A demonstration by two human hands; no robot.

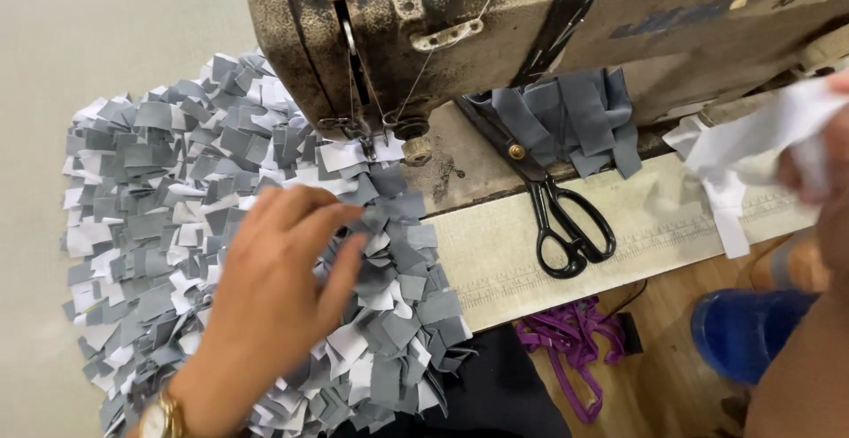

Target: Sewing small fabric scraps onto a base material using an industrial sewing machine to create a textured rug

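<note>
My left hand (279,283) lies flat, fingers spread, on a shaggy mat (159,164) of grey and white fabric strips, just below the needle (364,142) of a worn, rusty sewing machine (424,22). A gold wristwatch (161,416) is on that wrist. My right hand (818,168), blurred at the right edge, grips a bunch of white fabric strips (752,151) raised above the table.
Black scissors (562,213) lie on the pale machine table (663,217) with a printed ruler. A pile of grey strips (575,120) sits behind them under the machine arm. Purple strips (575,336) and a blue container (743,327) are on the floor below.
</note>
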